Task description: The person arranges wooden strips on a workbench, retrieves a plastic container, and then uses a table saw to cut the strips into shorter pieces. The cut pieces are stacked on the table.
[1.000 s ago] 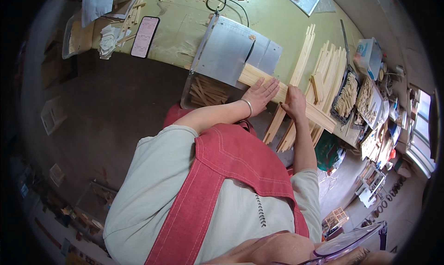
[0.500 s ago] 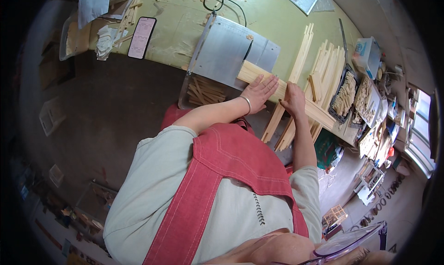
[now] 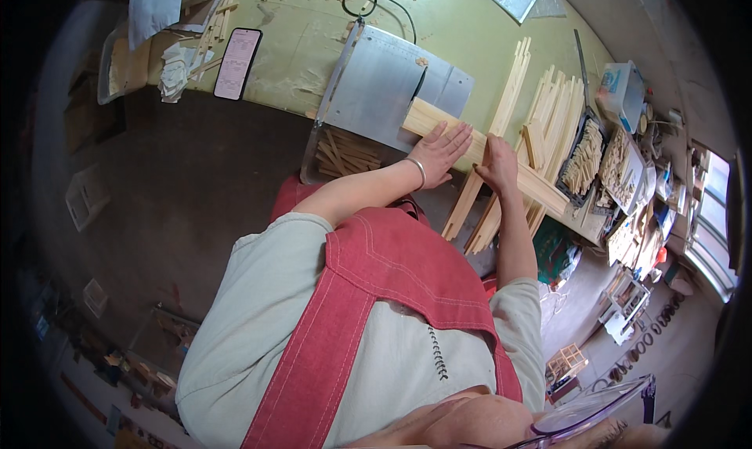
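Observation:
A light wooden board, maybe strips laid side by side, lies across the front of a flat metal saw table. A thin dark blade stands up from that table, close to the board's left end. My left hand, with a bangle at the wrist, rests flat on the board, its fingers stretched out. To its right, my right hand is closed around the board, thumb toward the left hand; its fingertips are partly hidden. Beyond that hand the board's right end crosses over other long wooden strips.
A bundle of strips lies on the green worktop at right, beside a dark crate of small wood pieces. A phone lies at left. Offcuts fill a bin below the saw table. A black cable runs behind.
Almost nothing differs. Both hands keep their places on the board, whose left end has shifted very slightly toward the far side, next to the blade.

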A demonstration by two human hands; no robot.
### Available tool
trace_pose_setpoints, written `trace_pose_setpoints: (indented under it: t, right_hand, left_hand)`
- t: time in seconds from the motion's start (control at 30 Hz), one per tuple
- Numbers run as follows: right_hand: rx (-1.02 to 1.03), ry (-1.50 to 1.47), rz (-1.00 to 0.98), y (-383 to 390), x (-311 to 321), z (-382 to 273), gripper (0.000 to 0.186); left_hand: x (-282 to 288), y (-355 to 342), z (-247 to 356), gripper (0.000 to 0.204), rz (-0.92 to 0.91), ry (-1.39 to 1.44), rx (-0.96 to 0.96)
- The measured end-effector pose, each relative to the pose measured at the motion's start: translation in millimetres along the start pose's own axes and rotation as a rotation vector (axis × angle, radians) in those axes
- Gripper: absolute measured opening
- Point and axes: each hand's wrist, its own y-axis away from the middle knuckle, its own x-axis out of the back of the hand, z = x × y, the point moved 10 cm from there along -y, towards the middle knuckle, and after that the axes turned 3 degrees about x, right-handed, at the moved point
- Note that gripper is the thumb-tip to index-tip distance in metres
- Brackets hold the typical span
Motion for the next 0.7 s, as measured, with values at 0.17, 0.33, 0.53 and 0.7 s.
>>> trace_pose_setpoints:
  t: [0.17, 0.33, 0.53, 0.7]
  right_hand:
    - [-0.003, 0.004, -0.010, -2, 2, 1, 0.067]
    - [0.001, -0.010, -0.001, -6, 5, 1, 0.065]
    - [-0.006, 0.003, -0.012, -10, 3, 5, 0.065]
    - [0.001, -0.005, -0.006, -12, 6, 5, 0.067]
  left_hand:
    - [2, -3, -1, 0.101, 0.013, -0.010, 0.005]
    - [1, -6, -3, 0.101, 0.013, -0.006, 0.008]
    - [2, -9, -6, 0.102, 0.019, 0.015, 0.004]
    - [2, -11, -8, 0.102, 0.030, 0.031, 0.006]
